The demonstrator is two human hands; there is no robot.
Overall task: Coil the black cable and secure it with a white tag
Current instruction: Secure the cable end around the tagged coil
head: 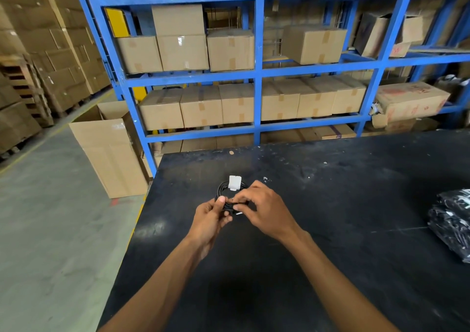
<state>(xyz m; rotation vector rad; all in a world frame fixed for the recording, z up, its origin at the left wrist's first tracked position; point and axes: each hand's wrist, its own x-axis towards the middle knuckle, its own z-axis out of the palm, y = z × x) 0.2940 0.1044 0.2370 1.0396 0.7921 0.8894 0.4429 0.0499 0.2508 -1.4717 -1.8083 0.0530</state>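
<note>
Two bare hands meet above a black table (318, 230), both working on one black cable (221, 188) wound into a small coil. Much of the coil is hard to read: black on black, its near half is covered by the fingers, and the number of turns cannot be counted. Only the far arc of the loop shows clearly, rising beyond the knuckles, with a white tag (234, 182) wrapped across it at the top. Whether the tag is fully closed around the strands cannot be told. A second small white sliver shows just below the right fingertips; what it is stays unclear. Left hand (209, 219): fingers curled, thumb pressed on top, pinching the near left side of the coil. Right hand (262, 210): fingers bent inward, tips pinching the coil's near right side, just beside the left thumb. Both forearms run out of view at the bottom edge. The coil is held slightly over the table's left part, near its far edge; whether it touches the surface cannot be judged. At the right border a black bundle (450, 226) with pale flecks lies on the table, cut off by the edge and too blurred to identify. Behind the table stands blue shelving (258, 72) stacked with cardboard boxes (230, 50); an open carton (112, 151) stands on the grey floor at left.
</note>
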